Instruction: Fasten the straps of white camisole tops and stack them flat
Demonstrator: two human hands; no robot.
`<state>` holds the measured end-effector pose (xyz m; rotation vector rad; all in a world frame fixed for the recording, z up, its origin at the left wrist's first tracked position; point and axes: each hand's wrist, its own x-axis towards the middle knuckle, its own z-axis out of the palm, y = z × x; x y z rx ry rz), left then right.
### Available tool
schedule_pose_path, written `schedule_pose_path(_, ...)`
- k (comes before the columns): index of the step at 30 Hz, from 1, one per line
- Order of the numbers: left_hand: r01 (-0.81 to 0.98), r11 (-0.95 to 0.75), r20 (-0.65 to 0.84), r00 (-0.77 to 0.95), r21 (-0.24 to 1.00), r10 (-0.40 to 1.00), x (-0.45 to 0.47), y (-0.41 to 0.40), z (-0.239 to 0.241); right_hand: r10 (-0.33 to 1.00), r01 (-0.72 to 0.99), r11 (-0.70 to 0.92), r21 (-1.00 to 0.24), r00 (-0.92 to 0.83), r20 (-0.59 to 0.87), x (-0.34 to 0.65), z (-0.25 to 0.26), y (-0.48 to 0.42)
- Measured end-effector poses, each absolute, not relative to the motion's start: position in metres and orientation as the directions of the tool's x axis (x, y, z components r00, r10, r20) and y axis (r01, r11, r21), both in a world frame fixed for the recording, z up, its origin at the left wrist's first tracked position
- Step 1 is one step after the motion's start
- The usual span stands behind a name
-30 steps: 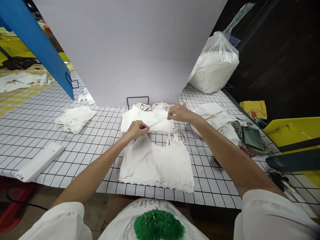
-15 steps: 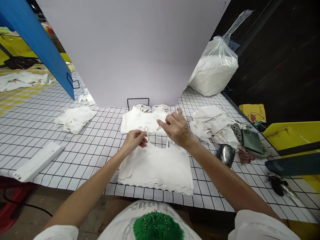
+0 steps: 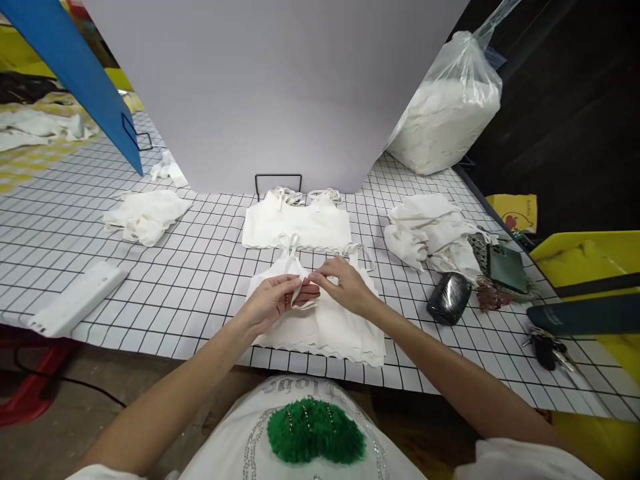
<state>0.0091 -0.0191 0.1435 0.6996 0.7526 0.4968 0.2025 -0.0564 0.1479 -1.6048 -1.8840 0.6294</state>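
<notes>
A white camisole top (image 3: 320,330) with a wavy hem lies on the table in front of me. Over its upper part my left hand (image 3: 276,299) pinches a thin white strap (image 3: 297,293), which loops down past the fingers. My right hand (image 3: 344,285) meets it from the right, thumb and forefinger pressed together at the same strap. Tied strap loops show at the top's upper edge, behind the hands. Just beyond lies a second white top (image 3: 297,223), flat, its straps bundled at the far edge.
A tall white board (image 3: 280,93) stands behind the tops. White garments lie in heaps at left (image 3: 147,215) and right (image 3: 433,233). At right are a black wrapped object (image 3: 449,299), a green phone (image 3: 506,269) and keys (image 3: 547,350); a white power strip (image 3: 80,299) lies left.
My hands have come together and moved nearer to me, now closed on a strap over the near top. Its upper part has shifted, and strap loops stand up. The view has tilted slightly.
</notes>
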Motion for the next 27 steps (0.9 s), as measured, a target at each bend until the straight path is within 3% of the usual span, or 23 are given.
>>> schedule_pose_path(3,-0.120,0.616,-0.406,0.653,0.778,0.640,0.003,-0.028,0.142,0.991,0.584,-0.010,-0.812,-0.101,-0.085,0.190,0.146,-0.041)
schedule_pose_path(6,-0.103,0.617,-0.404,0.671,0.780,0.622,-0.002,-0.037,0.139,0.993,0.408,-0.065,-0.911,-0.059,-0.098,0.177,0.149,-0.040)
schedule_pose_path(11,-0.225,0.735,-0.450,0.665,0.640,0.596,0.000,-0.035,0.134,0.990,0.231,-0.080,-0.970,-0.093,-0.104,0.173,0.156,-0.046)
schedule_pose_path(13,-0.235,0.730,-0.452,0.654,0.642,0.607,0.002,-0.034,0.132,0.992,0.210,-0.090,-0.974,-0.072,-0.107,0.174,0.155,-0.045)
schedule_pose_path(18,-0.111,0.597,-0.417,0.615,0.795,0.669,-0.007,-0.046,0.135,0.996,0.206,-0.083,-0.975,0.038,-0.077,0.179,0.148,-0.030)
schedule_pose_path(27,-0.073,0.635,-0.492,0.567,0.769,0.661,-0.043,-0.059,0.140,0.989,0.246,-0.036,-0.969,0.150,0.001,0.187,0.139,-0.005)
